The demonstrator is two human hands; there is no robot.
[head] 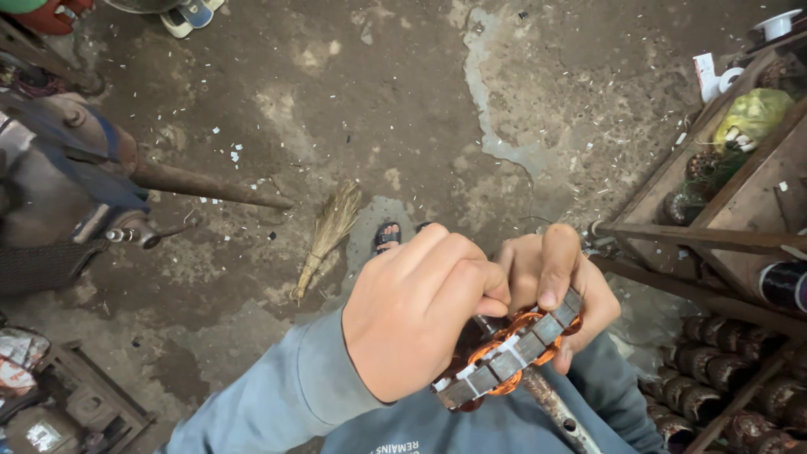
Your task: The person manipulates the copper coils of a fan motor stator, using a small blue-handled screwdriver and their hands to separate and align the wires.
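left hand (416, 324) clenched over stator's near edge | right hand (559, 286) grip holds stator (508, 357), copper-wound, thumb on rim | stator at chest height above concrete floor (378, 109) | small broom (328, 235) below

A round motor stator (513, 353) with copper windings and grey steel teeth sits tilted. It is clasped between both hands, rim up.

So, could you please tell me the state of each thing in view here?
Left hand: closed in a fist over the stator.
Right hand: gripping the stator's far rim.
Stator: wound with copper wire, held tilted.
Small broom: lying flat on the floor.
Wooden rack: holding wound coils.
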